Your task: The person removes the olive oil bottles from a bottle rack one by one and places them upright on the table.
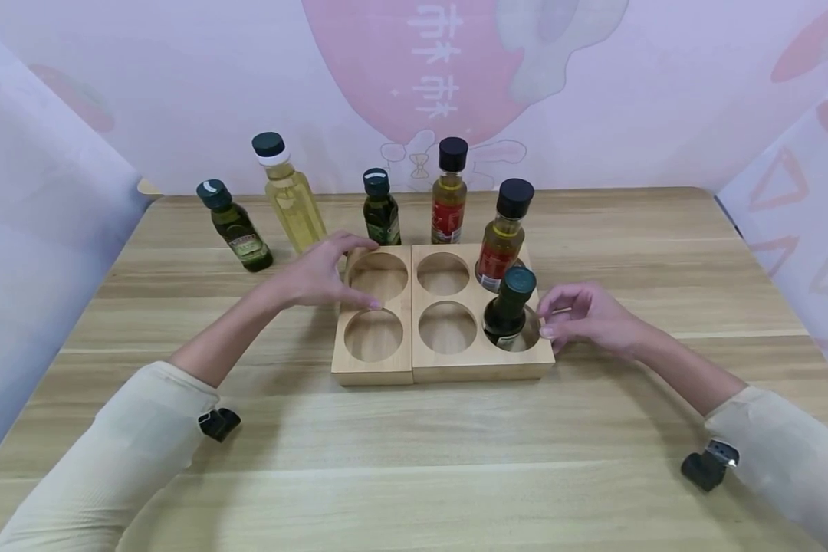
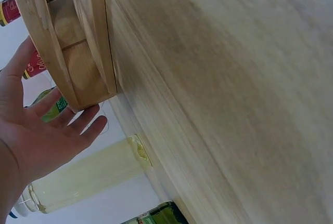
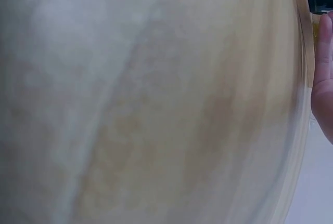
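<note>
- Take the wooden rack point(image 1: 483, 373), set on the counter point(image 1: 414, 468), as stiff and probably light in itself, heavier at its right end with two bottles seated there.
- Best to hold low on the rack's end walls and squeeze inward; apparently only two blocks butted at a seam, so likely to part under a one-sided pull.
- Treat the red-labelled bottle point(image 1: 502, 238) in the rack's back right well and the dark green bottle point(image 1: 509, 310) in its front right well as smooth, slippery and, if glass, breakable; best to grasp around the upper body, above the well.
- Outside the rack: pale oil bottle point(image 1: 295, 203) and small green bottle point(image 1: 238, 230) off beyond its back left corner; second green bottle point(image 1: 382, 211) and second red-labelled bottle point(image 1: 448, 203) behind its back edge.
- Left hand point(image 1: 320, 274) at the rack's left end, spread wide, thumb over the strip between the left wells, fingers toward the back left corner; grasping nothing firmly.
- Right hand point(image 1: 585, 316) at the rack's right end, fingers loosely bent, fingertips against or just beside the wall; no closed hold visible, impossible to tell any pressure.
- Forearms angled inward toward the rack from either side.
</note>
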Motion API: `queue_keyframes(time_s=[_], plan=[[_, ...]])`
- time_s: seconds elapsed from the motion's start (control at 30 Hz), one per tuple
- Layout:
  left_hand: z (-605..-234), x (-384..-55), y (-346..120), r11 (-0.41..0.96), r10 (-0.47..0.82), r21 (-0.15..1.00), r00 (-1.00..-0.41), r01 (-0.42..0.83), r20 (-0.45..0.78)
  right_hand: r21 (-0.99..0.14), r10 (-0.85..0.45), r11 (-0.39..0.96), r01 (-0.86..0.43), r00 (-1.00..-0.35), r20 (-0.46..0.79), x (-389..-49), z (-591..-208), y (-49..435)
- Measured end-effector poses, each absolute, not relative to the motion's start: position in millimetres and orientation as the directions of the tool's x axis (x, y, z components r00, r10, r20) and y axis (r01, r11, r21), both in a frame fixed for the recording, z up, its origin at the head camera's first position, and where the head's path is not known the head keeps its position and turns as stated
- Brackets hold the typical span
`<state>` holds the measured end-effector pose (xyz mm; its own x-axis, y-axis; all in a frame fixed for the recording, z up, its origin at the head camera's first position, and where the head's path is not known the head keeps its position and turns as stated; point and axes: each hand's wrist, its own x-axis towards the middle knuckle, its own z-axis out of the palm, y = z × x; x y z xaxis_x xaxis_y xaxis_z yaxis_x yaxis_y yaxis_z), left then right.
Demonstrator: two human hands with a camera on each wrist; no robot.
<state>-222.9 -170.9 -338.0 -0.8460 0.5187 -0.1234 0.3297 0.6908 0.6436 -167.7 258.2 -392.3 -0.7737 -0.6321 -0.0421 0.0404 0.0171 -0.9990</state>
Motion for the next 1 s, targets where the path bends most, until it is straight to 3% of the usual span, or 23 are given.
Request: queue_keyframes(time_s=[0.5,1.0], plan=[[-338,-226,-169,0.664,0.531,0.679,-0.837,0.312,-0.135,-1.0,-0.646,0.014,0.018,-0.763,-0.023,-169,-391,258],[-339,-225,-170,0.662,0.523,0.688,-0.841,0.298,-0.14,-0.987,-0.658,0.158,-0.031,-0.748,-0.081,-170,-377,259]])
